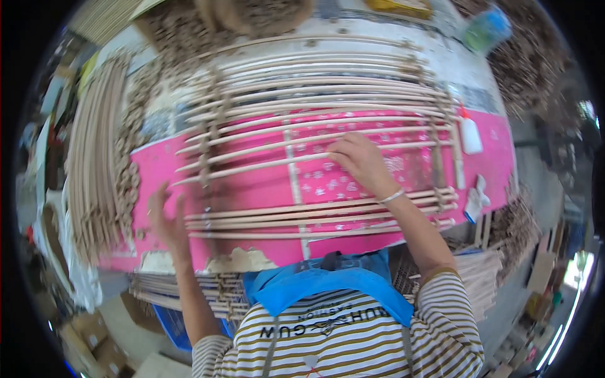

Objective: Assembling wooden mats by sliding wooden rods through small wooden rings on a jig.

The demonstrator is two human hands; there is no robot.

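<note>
Long pale wooden rods (252,131) lie side by side across the bench, with small brown wooden pieces (205,151) lined up along both ends. My right hand (362,162) is over the middle of the nearest rod of this group, its fingers closed on the rod. My left hand (167,220) is blurred by motion beside the left rod ends, thumb and fingers apart, with nothing seen in it. Closer to me, a separate bundle of several rods (271,217) rests on the pink sheet (246,189).
A white squeeze bottle with a red tip (470,133) stands at the right, near a small white-and-blue item (477,200). Stacked rods (94,157) line the left edge. Heaps of small brown pieces (183,38) lie at the back. A green-blue container (488,30) is far right.
</note>
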